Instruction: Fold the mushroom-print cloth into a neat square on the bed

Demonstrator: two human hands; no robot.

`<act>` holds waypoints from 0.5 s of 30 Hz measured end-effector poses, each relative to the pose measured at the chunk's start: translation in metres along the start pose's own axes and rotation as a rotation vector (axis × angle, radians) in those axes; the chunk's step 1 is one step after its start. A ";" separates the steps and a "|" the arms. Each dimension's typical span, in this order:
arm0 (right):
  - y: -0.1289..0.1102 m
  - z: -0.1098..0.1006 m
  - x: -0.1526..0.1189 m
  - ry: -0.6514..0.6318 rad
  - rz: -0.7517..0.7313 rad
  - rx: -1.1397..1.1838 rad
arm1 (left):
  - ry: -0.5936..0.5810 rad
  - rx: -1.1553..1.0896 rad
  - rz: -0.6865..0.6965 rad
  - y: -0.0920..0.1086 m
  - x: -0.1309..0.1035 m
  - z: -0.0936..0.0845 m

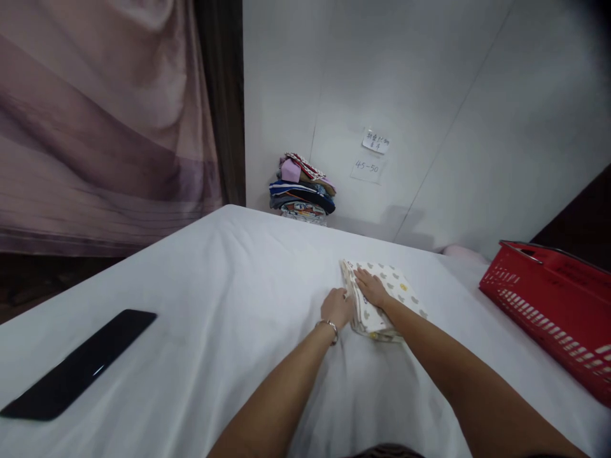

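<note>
A folded white cloth (392, 280) printed with small grey and yellow shapes lies in several layers on the white-covered table. My right hand (372, 287) rests flat on top of it, fingers stretched out over the print. At its left edge, my left hand (337, 308) has its fingers curled in and closed on the layered side of the cloth. A bracelet (329, 329) circles my left wrist. My palms hide part of the cloth, and the tips of the left fingers are hard to make out.
A red plastic basket (548, 305) stands at the right. On the left lies a flat, glossy black slab (79, 366). Folded clothes (303, 191) are piled by the wall (410, 76), which bears two paper notes (372, 152). A pinkish curtain (105, 127) hangs at the left.
</note>
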State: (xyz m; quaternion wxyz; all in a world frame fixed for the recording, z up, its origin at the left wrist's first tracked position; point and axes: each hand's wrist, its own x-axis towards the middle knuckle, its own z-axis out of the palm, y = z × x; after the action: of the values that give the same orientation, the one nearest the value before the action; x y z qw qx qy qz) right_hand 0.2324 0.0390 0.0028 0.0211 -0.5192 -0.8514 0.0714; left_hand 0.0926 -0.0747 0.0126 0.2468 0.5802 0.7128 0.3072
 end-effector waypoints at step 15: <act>-0.004 -0.004 -0.003 0.005 -0.020 0.060 | 0.050 0.227 0.013 0.007 0.113 0.001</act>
State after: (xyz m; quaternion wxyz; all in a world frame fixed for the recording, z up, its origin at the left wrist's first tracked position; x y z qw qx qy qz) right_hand 0.2307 0.0347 0.0075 0.0394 -0.5098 -0.8541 0.0952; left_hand 0.0749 0.0370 0.0170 0.1598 0.6010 0.7452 0.2407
